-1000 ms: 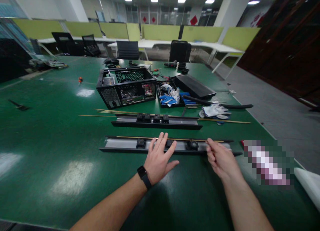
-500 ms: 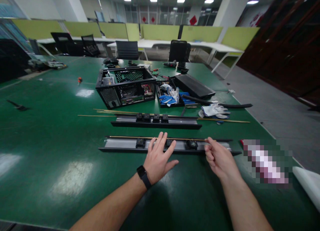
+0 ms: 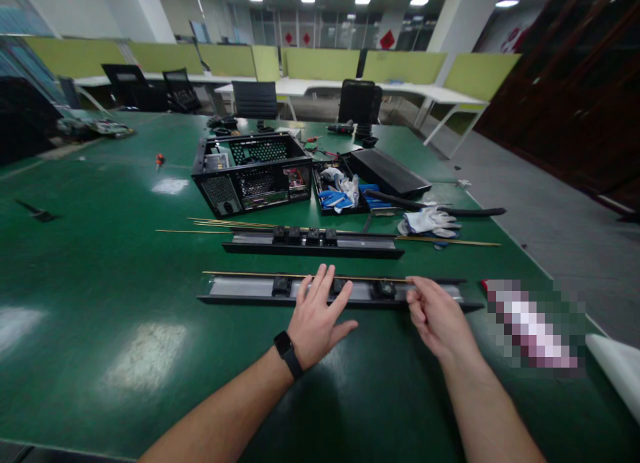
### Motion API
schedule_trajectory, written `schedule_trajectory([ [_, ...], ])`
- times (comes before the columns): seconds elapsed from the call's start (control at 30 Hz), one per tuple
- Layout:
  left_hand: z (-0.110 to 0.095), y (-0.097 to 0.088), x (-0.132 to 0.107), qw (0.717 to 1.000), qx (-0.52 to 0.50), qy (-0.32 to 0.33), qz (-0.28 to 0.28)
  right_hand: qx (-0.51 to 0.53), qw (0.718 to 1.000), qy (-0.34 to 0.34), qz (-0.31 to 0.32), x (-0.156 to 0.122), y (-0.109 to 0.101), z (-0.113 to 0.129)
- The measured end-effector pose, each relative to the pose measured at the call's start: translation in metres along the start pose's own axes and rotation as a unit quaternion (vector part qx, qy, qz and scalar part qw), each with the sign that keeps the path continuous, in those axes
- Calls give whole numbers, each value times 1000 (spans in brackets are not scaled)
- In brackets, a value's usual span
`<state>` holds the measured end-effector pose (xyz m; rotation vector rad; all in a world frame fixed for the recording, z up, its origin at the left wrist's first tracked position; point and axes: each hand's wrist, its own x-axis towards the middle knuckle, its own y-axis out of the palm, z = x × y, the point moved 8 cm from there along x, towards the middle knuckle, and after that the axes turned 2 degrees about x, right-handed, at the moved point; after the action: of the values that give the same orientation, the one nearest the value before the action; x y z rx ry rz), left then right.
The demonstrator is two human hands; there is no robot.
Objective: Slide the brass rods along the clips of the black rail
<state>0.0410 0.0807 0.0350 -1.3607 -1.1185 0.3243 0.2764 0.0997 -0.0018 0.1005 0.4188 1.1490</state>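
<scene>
A long black channel with a pale inner face (image 3: 245, 287) lies across the green table in front of me. Several black blocks sit in it, one of them a block (image 3: 385, 289) near my right hand. Along the channel's far edge runs a thin brass-coloured rod (image 3: 250, 274). My right hand (image 3: 437, 316) pinches the rod's right end between thumb and fingers. Over the channel's middle, my left hand (image 3: 320, 316) is spread, its fingertips at the rod and partly hiding a block. Whether those fingertips press on the rod I cannot tell. A black watch is on my left wrist.
Behind lies a second channel (image 3: 313, 249) with several black blocks and more brass rods (image 3: 450, 241). Farther back stand an open computer case (image 3: 253, 176), a tray of gloves (image 3: 340, 189) and a black panel (image 3: 390, 171). A glove (image 3: 430, 221) and a blurred-out item (image 3: 533, 326) lie right.
The brass rod has slid slightly left along the channel, its left end now farther out. My right hand has shifted a little left with it; my left hand has stayed put.
</scene>
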Motion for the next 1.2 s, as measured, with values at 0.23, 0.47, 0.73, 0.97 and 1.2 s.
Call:
schedule_trajectory([
  [0.23, 0, 0, -1, 1000, -4, 1, -7, -30, 999, 26, 30, -5, 11, -2],
  [0.47, 0, -1, 0, 1000, -3, -1, -3, -53, 998, 15, 33, -7, 12, -1],
  [0.73, 0, -1, 0, 1000, -1, -2, -8, -30, 1000, 4, 5, -7, 11, -3],
  [0.97, 0, 2, 0, 1000, 6, -1, -5, -36, 999, 2, 5, -8, 13, -5],
  [1.2, -1, 2, -1, 1000, 6, 4, -13, -35, 999, -16, 6, -7, 16, -6],
])
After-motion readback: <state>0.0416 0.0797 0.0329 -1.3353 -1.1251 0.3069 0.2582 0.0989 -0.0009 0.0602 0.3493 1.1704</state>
